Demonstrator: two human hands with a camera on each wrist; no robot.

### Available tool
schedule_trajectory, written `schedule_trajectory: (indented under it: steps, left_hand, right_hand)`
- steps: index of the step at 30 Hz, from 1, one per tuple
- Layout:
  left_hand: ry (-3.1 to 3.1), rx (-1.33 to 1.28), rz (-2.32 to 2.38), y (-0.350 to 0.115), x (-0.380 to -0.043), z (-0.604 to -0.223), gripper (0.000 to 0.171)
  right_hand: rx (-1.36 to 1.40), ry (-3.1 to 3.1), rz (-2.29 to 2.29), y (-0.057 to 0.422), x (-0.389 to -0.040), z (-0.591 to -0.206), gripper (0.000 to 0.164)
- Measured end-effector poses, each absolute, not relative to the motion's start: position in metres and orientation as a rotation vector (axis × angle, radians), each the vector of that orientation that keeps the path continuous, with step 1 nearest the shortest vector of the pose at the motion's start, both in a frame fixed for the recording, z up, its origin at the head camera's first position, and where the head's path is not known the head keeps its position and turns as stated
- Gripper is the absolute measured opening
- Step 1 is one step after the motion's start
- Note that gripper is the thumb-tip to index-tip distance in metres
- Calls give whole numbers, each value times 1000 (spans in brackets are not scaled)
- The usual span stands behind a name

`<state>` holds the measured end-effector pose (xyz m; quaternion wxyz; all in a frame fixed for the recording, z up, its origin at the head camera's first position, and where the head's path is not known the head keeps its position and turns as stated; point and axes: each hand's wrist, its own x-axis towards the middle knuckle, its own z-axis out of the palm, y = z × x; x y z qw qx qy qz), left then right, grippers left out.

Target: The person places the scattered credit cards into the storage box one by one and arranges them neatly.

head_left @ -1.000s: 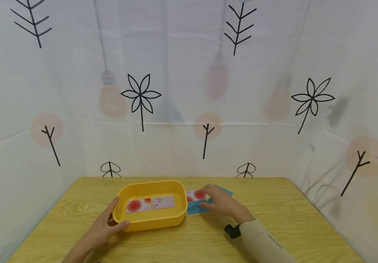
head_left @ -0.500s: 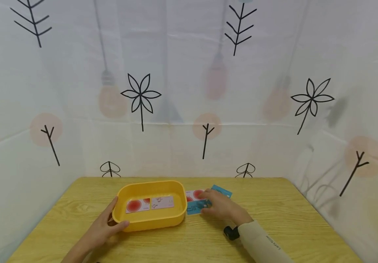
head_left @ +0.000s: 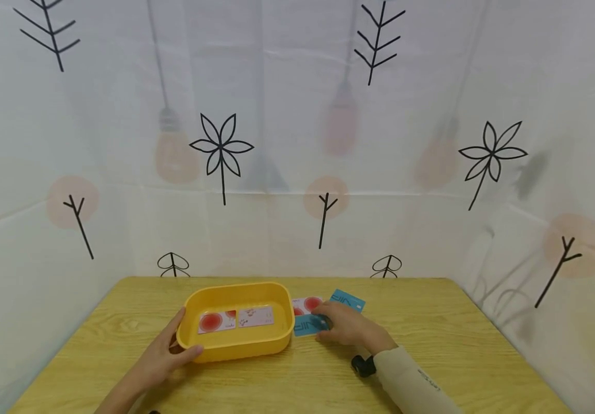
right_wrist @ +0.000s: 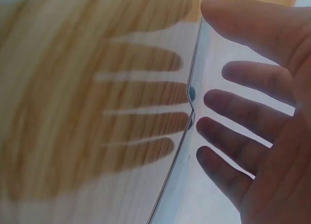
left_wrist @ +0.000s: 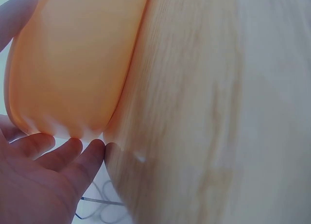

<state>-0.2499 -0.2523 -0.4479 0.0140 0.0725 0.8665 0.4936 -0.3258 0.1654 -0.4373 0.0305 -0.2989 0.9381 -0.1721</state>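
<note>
In the head view my left hand [head_left: 160, 351] grips the left end of a yellow plastic bin [head_left: 242, 349], thumb over the near rim, fingers along the outside. Two printed cards lie flat inside: one with a red circle [head_left: 211, 322] and a pale pink one [head_left: 256, 317]. Beside the bin's right wall, my right hand [head_left: 351, 328] is at the right part of a blue card [head_left: 306, 326], thumb at its near edge. A red-circle card [head_left: 307, 303] lies behind it. Another blue card [head_left: 348, 300] lies past the knuckles. In the right wrist view the fingers [right_wrist: 243, 112] are spread.
Everything stands on a wood-grain table [head_left: 256, 388]. A patterned white cloth [head_left: 276, 230] hangs behind and at both sides. A black wrist strap device [head_left: 363, 365] sits by the right sleeve [head_left: 413, 382].
My right hand has shifted slightly toward me over the near blue card. More of the far blue card shows. The left hand and the bin hold their place.
</note>
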Motion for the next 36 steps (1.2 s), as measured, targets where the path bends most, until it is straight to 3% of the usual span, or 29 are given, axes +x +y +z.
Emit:
schedule_trajectory:
  steps: [28, 36]
  left_hand:
    - [2716, 210, 1520, -251, -249, -445, 100]
    - [2700, 208, 1533, -251, -249, -445, 100]
  right_hand:
    - [-1009, 2847, -576, 170, -330, -435, 37]
    - [-898, 2840, -562, 171, -329, -434, 35]
